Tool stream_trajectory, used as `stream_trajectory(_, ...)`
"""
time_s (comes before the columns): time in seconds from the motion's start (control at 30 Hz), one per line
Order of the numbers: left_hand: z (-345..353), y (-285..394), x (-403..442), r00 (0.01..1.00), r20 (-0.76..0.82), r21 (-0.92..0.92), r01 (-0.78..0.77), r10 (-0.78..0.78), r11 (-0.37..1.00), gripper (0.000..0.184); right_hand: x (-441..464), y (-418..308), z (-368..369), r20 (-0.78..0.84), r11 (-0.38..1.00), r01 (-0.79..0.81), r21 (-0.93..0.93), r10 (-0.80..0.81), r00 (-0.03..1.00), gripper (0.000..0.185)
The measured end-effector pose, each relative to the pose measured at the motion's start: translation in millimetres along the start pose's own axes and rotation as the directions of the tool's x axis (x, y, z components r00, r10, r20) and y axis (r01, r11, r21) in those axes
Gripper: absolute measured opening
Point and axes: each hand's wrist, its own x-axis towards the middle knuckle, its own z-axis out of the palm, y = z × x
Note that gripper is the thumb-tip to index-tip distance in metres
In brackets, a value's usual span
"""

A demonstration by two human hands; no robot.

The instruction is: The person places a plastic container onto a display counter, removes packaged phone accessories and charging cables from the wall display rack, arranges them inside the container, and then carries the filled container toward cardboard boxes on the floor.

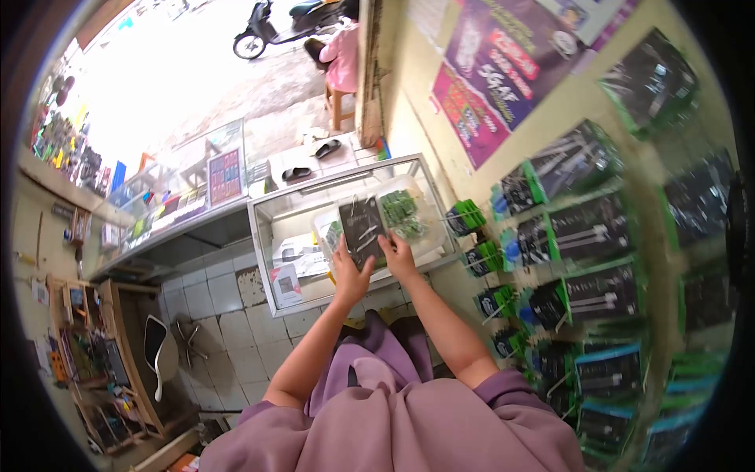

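A flat black package (361, 224) with pale print on its front is held over the glass-topped display case (271, 206). My left hand (351, 274) grips its lower left edge, fingers partly behind it. At the lower right edge, my right hand (398, 258) closes on the same package. Just right of it, clear plastic bags with green contents (403, 212) lie on the case. Another bag with green in it (327, 228) shows partly behind the package on the left. White boxes (301, 253) sit inside the case.
Packaged accessories (595, 228) hang on hooks along the right wall, below a purple poster (503, 67). Another glass counter (185, 185) stands at left. A white chair (161, 355) is beside a wooden shelf (126, 354). Outside, a person in pink (343, 59) sits near a scooter (279, 27).
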Motion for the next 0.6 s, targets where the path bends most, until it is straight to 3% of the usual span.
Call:
stream_trajectory(0.07,8.3,-33.9,-1.9,0.99,0.12,0.2,0.053,-0.079,0.978,0.082,18.0,43.2,30.1,0.043,0.998,-0.012,0.063,0.01,0.999,0.055)
stream_trajectory(0.2,22.5,-74.0,10.8,0.986,0.127,0.349,0.054,-0.104,0.936,0.079,53.8,85.3,60.9,0.144,0.994,-0.076,0.081,0.064,0.987,0.055)
stream_trajectory(0.27,29.7,-88.5,20.4,1.0,0.028,0.561,-0.009,-0.008,0.828,0.073,65.9,105.7,79.6,0.139,0.991,-0.134,-0.002,0.133,0.981,0.052)
stream_trajectory(0.33,35.7,-103.8,29.6,1.0,0.028,0.66,-0.02,0.002,0.751,0.068,66.9,115.5,90.5,0.075,0.942,0.012,-0.336,0.015,0.997,0.047)
stream_trajectory(0.37,39.1,-110.3,32.2,0.999,0.029,0.746,-0.033,0.017,0.665,0.063,64.8,115.4,92.0,0.091,0.954,-0.054,-0.294,0.084,0.992,0.05)
stream_trajectory(0.4,41.6,-115.8,32.8,0.999,0.033,0.744,-0.035,0.015,0.667,0.063,60.7,114.8,92.5,0.088,0.953,-0.059,-0.297,0.088,0.992,0.05)
stream_trajectory(0.47,44.5,-120.7,34.5,0.969,0.097,0.799,0.06,-0.227,0.598,0.055,54.5,114.1,92.1,0.14,0.833,0.109,-0.542,-0.038,0.989,0.057)
stream_trajectory(0.5,43.7,-118.1,31.7,0.953,0.118,0.808,0.073,-0.281,0.585,0.049,53.9,113.2,93.5,0.177,0.785,0.089,-0.613,0.027,0.984,0.065)
stream_trajectory(0.53,43.3,-116.9,27.5,0.954,0.129,0.806,0.058,-0.27,0.59,0.049,50.7,111.0,94.6,0.162,0.784,0.081,-0.615,0.025,0.987,0.065)
stream_trajectory(0.6,43.2,-119.3,18.4,0.995,0.098,0.87,-0.068,-0.035,0.488,0.048,41.1,106.1,90.5,0.076,0.893,-0.013,-0.449,0.053,0.996,0.069)
